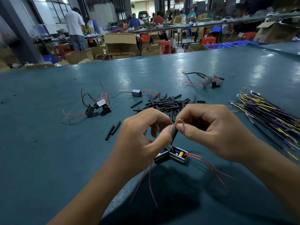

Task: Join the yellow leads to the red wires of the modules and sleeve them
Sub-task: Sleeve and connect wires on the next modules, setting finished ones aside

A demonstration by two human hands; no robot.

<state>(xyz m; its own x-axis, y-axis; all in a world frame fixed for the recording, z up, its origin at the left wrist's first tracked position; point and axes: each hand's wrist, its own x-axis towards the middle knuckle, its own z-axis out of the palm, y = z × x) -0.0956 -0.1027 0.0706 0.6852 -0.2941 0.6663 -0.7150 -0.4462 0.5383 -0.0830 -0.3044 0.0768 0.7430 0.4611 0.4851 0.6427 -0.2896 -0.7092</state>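
Desk: wide teal-green desk [65, 151] with a glossy top, catching patches of light.
Floor beyond: open brown cardboard boxes [121, 43], red plastic stools [165, 47], blue plastic crates [215, 45].
Far side: long workbenches [162, 29] with people standing.
Left wall: dark-framed windows [56, 9].

A black sleeve [175, 134] is held upright above two open black modules [178, 156], from which red wires [209, 166] trail over the table. A yellow lead [181, 120] is seen at the sleeve's top end.

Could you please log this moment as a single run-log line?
left hand: pinches black sleeve | right hand: pinches yellow lead | two modules: on table below hands
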